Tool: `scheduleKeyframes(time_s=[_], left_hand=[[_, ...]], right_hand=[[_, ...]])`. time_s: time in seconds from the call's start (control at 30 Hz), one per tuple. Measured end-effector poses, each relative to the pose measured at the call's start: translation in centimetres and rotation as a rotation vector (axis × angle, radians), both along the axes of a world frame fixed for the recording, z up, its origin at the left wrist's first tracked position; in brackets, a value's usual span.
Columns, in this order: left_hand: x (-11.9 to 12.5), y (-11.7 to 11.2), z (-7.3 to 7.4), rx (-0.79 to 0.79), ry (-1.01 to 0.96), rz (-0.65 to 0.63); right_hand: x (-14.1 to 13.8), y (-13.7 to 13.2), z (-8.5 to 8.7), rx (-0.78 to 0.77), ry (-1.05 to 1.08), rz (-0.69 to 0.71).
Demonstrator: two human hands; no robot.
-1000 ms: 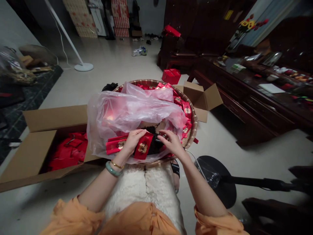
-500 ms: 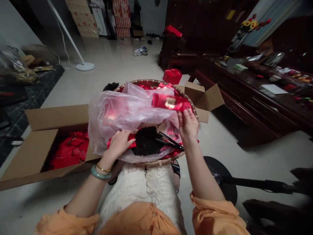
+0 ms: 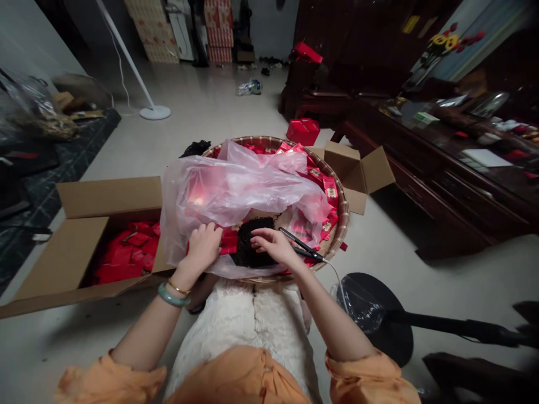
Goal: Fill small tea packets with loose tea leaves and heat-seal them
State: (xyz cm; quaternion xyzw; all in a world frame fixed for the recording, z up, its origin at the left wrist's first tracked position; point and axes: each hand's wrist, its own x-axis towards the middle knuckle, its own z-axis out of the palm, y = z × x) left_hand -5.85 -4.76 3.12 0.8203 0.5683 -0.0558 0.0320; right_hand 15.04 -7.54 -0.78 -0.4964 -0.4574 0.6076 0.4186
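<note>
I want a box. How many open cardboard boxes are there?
2: a big box left of the basket, a small box at its right. More may be hidden.

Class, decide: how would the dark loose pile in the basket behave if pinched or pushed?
The dark pile looks like fine separate shreds, so it would probably crumble and scatter rather than lift whole. Heaped in the thin plastic bag, it likely spreads when pushed.

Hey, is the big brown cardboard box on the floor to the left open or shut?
Open. The big brown cardboard box has its flaps spread outward, and red packets lie exposed inside it.
</note>
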Motion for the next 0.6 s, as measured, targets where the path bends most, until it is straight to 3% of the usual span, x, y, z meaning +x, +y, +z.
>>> scheduleKeyframes(time_s=[0.1,0.2,0.27,0.37,0.43,0.53,0.6], left_hand=[[-0.6,0.4,0.0,-0.029,-0.183,-0.031],[-0.7,0.4,0.4,-0.086,-0.473,-0.076],[-0.6,0.4,0.8,-0.062,-0.624,-0.084],[-0.4,0.6,1.0,0.108,-0.866,0.046],[0.1,0.6,0.7,0.145,-1.13,0.183],[1.5,0.3,0.0,0.034,-1.505,0.309],[2.6,-0.2,-0.4,-0.008,-1.607,0.346]], right_hand=[[-1.7,-0.1,-1.5,0.135,-0.176,-0.043],[-2.5,-0.1,-1.4,0.344,-0.29,-0.084],[-2.5,0.0,-0.9,0.395,-0.285,-0.109],[-2.0,0.1,-0.5,0.267,-0.1,-0.269],[-1.7,0.0,-0.5,0.156,0.077,-0.371],[-1.7,-0.6,-0.6,0.066,0.204,-0.348],[-2.0,-1.2,-0.7,0.078,0.141,-0.282]])
